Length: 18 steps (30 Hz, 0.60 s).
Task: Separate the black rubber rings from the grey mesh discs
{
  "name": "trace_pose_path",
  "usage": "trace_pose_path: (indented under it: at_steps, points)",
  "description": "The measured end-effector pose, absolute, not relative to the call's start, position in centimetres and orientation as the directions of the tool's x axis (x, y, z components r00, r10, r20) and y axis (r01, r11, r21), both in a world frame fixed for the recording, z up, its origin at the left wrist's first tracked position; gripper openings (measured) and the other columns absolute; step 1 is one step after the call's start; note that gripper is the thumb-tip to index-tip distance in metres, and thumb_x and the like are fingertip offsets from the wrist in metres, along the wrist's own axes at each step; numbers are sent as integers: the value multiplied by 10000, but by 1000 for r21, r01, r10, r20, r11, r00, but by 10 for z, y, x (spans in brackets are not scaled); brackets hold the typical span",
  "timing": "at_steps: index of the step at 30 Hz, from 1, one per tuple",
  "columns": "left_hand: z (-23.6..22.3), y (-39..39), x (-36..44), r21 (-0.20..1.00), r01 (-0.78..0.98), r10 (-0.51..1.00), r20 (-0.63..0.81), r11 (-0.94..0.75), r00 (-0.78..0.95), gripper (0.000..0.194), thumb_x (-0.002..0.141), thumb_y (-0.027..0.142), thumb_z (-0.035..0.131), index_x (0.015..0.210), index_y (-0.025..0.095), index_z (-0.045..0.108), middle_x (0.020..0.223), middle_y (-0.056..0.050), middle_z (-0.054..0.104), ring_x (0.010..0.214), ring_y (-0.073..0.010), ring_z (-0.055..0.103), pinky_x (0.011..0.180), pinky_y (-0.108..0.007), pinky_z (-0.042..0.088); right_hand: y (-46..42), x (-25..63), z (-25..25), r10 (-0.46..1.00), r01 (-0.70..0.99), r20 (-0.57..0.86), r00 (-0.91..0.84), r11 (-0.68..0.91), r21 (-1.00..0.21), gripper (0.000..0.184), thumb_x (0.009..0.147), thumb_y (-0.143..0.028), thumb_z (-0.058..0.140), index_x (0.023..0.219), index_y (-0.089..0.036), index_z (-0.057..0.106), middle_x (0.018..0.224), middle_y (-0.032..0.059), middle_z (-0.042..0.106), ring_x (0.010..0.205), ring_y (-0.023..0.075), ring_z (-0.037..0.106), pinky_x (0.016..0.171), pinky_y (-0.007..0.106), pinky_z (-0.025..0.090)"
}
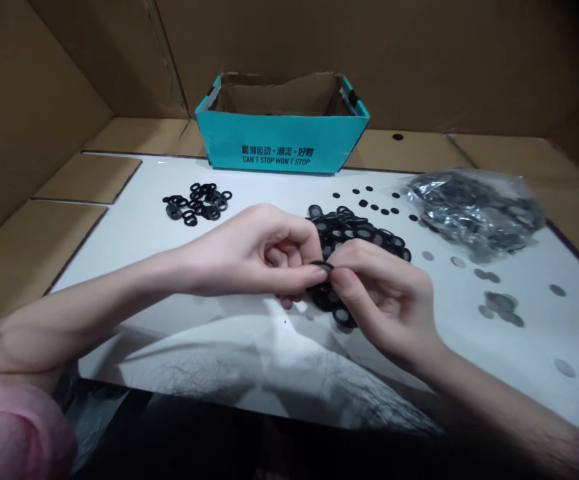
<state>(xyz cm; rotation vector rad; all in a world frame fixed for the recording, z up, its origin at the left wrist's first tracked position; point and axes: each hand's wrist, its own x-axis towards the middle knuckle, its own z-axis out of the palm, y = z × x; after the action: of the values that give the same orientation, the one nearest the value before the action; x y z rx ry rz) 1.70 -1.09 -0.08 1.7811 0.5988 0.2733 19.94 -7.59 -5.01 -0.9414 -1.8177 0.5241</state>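
Observation:
Between thumb and curled fingers, my left hand [274,257] pinches the left side of a round black rubber ring [323,265] with a grey centre. My right hand [392,293] has its thumb and index finger closed at the ring's right edge. Both hands meet above a heap of similar black rings with grey discs [364,233], which they partly cover. To the left lies a smaller pile of open black rings [212,212]. Thin grey discs [502,303] are scattered on the right, apart from my hands.
A teal open box [284,143] stands at the back of the white table [134,227]. A clear plastic bag [474,213] full of dark round pieces lies at the right. Small black dots [363,203] are strewn behind the heap. Cardboard walls [289,40] enclose the workspace.

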Motion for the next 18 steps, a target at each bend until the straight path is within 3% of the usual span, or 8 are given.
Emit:
trace_pose_path:
  at_steps: [6,12,18]
  points:
    - [3,-2,13,928,305,435,-188,-216,881,110,820,177,629,730,125,592,572,25,605,532,-62,591,489,-118,452,-78,196,-51,780,369,573,-251,625,-688,189,883,-105,540,716,-193,556,622,3,555,590,106,506,543,261,407]
    - [-4,-6,13,868,312,495,-91,-386,864,45,793,143,620,757,125,601,620,36,581,580,-53,562,504,-107,436,-70,203,-50,740,421,538,-404,672,-609,143,889,-108,521,768,-176,555,651,12,544,617,102,484,559,252,400]
    - [-9,-16,20,965,203,558,-77,-168,826,75,894,193,551,850,143,517,721,-11,696,664,-98,691,596,-153,550,-73,204,-51,762,429,589,-270,643,-635,186,880,-84,526,729,-192,535,627,-7,539,586,92,478,537,247,389]
